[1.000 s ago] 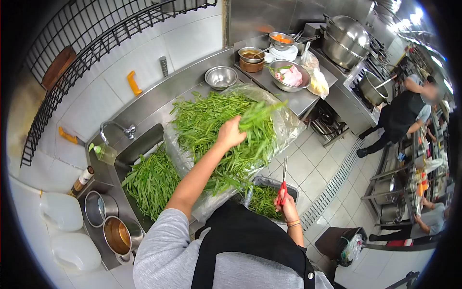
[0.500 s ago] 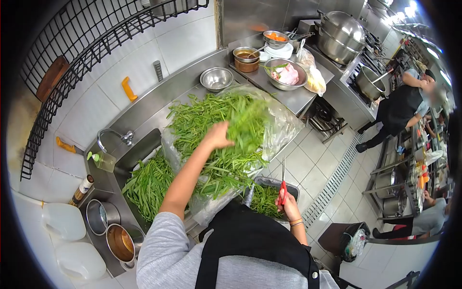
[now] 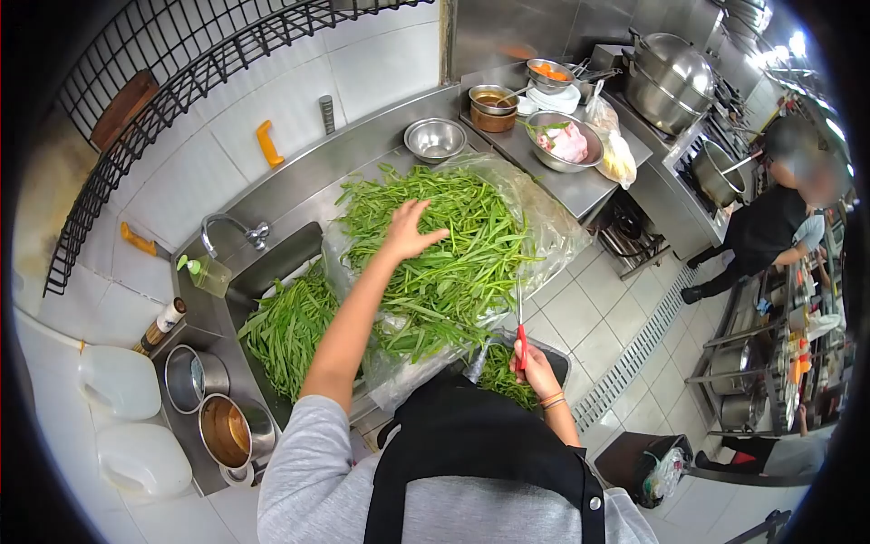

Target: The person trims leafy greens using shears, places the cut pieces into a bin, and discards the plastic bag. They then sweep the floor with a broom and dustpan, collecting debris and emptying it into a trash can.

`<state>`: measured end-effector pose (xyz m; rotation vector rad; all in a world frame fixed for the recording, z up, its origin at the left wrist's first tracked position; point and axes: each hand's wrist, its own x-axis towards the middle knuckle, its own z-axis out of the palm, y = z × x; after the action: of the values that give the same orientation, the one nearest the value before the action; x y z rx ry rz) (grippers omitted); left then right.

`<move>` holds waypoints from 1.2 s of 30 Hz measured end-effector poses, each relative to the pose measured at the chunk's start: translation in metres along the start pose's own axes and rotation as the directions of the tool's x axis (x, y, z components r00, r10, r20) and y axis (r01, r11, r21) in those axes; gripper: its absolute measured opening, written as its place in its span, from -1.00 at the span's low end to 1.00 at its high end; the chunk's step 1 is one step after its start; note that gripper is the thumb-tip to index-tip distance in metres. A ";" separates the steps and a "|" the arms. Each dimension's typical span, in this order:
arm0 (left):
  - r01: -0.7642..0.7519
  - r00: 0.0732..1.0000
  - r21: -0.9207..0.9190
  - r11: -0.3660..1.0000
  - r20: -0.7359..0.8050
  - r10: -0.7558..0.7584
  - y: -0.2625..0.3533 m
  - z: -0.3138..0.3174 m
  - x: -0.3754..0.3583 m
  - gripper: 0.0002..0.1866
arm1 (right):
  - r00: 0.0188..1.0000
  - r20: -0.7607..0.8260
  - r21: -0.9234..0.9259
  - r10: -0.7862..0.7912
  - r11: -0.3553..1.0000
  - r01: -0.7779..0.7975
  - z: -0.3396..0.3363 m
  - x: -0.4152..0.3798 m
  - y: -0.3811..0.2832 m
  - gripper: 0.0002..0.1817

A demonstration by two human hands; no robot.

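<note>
A large heap of leafy green stalks (image 3: 453, 245) lies on a clear plastic bag (image 3: 557, 240) across the steel counter. Over the heap's upper middle is my left hand (image 3: 412, 234), fingers spread and nothing gripped. My right hand (image 3: 536, 367) holds red-handled scissors (image 3: 521, 344), blades pointing away from me by the heap's right edge. Below that hand stands a dark tub (image 3: 559, 363) with cut greens (image 3: 503, 374) in it. More greens (image 3: 290, 335) fill the sink basin (image 3: 288, 263) on the left.
A steel bowl (image 3: 435, 140) sits behind the heap. At the back right are a bowl of pale meat (image 3: 564, 143) and a bowl of orange pieces (image 3: 550, 72). Steel pots (image 3: 236, 435) stand at the left, a bin (image 3: 634, 462) on the floor. A co-worker (image 3: 766, 222) stands at the right.
My left hand has let go of a bunch of greens, now on the heap, and its fingers have spread. The scissors have moved slightly lower. The head view has shifted.
</note>
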<state>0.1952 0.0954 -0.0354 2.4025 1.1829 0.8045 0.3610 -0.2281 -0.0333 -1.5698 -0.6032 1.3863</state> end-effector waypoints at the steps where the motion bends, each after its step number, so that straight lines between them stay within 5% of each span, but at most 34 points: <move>1: 0.043 0.997 0.180 0.983 -0.075 -0.030 0.006 0.015 -0.004 -0.29 | 1.000 0.006 0.000 -0.005 1.000 0.005 0.002 0.001 0.002 -0.58; 5: 0.144 0.863 0.094 0.985 0.475 -0.171 0.036 0.031 -0.020 -0.30 | 0.999 0.020 -0.031 -0.031 0.999 0.032 0.006 -0.001 0.005 -0.57; 7: 0.139 0.902 -0.019 0.990 0.414 -0.119 0.061 0.055 -0.054 -0.39 | 0.999 -0.034 -0.034 -0.004 0.999 0.003 0.007 -0.002 0.009 -0.56; 11: -0.076 0.916 0.128 0.989 0.402 0.019 0.085 0.041 -0.070 -0.48 | 0.996 -0.081 -0.228 0.036 0.972 -0.054 0.007 0.008 0.019 -0.53; 13: 0.027 0.685 0.021 0.999 0.728 -0.034 0.082 0.011 -0.036 -0.54 | 0.995 -0.095 -0.235 0.025 0.971 -0.047 0.009 0.005 0.017 -0.51; 15: 0.190 0.770 0.106 0.976 0.601 -0.215 0.094 -0.035 -0.005 -0.67 | 0.994 -0.092 -0.243 -0.055 0.970 0.032 0.007 0.006 0.025 -0.51; 17: 0.246 0.940 0.171 0.954 0.199 -0.278 0.062 -0.021 0.019 -0.75 | 0.994 -0.103 -0.236 -0.047 0.971 0.022 0.007 0.003 0.026 -0.52; 18: 0.160 0.986 0.051 0.986 0.029 -0.161 0.038 -0.005 0.026 -0.72 | 0.992 -0.112 -0.232 -0.053 0.972 0.026 0.006 0.002 0.029 -0.52; 21: -0.016 0.978 0.166 0.986 0.205 -0.019 -0.022 0.048 0.027 -0.71 | 0.987 -0.141 -0.241 -0.082 0.969 0.046 0.006 -0.001 0.031 -0.52; 23: 0.116 0.953 0.110 0.987 0.268 -0.142 -0.024 0.053 0.019 -0.74 | 0.961 -0.250 -0.222 -0.120 0.973 0.064 0.005 -0.002 0.037 -0.50; 25: 0.495 0.865 -0.056 0.867 0.124 -0.486 -0.014 0.039 0.024 -0.72 | 0.924 -0.349 -0.230 -0.155 0.970 0.076 -0.001 0.001 0.038 -0.49; 27: 0.422 0.902 -0.045 0.905 0.123 -0.414 -0.021 0.045 0.022 -0.60 | 0.905 -0.420 -0.168 -0.059 0.986 -0.014 -0.010 0.010 0.037 -0.38; 29: 0.174 0.931 0.407 0.897 0.230 -0.284 -0.017 0.044 0.019 -0.48 | 0.921 -0.386 -0.103 0.041 0.991 -0.087 -0.012 0.025 0.023 -0.31; 30: 0.193 0.899 0.447 0.873 0.276 -0.340 -0.024 0.049 0.026 -0.44 | 0.921 -0.387 -0.102 0.043 0.991 -0.089 -0.011 0.035 0.019 -0.31; 33: 0.267 0.855 0.305 0.914 0.363 -0.371 -0.012 0.023 0.042 -0.47 | 0.943 -0.327 -0.181 0.065 0.975 -0.129 0.006 0.058 0.006 -0.26; 36: 0.285 0.911 0.090 0.954 0.283 -0.299 0.001 -0.020 0.060 -0.55 | 0.979 -0.185 -0.179 0.087 0.976 -0.120 0.026 0.056 -0.008 -0.32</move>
<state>0.2130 0.1440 0.0009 2.2054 1.4005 0.3152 0.3522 -0.1698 -0.0519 -1.8788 -0.5651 1.2777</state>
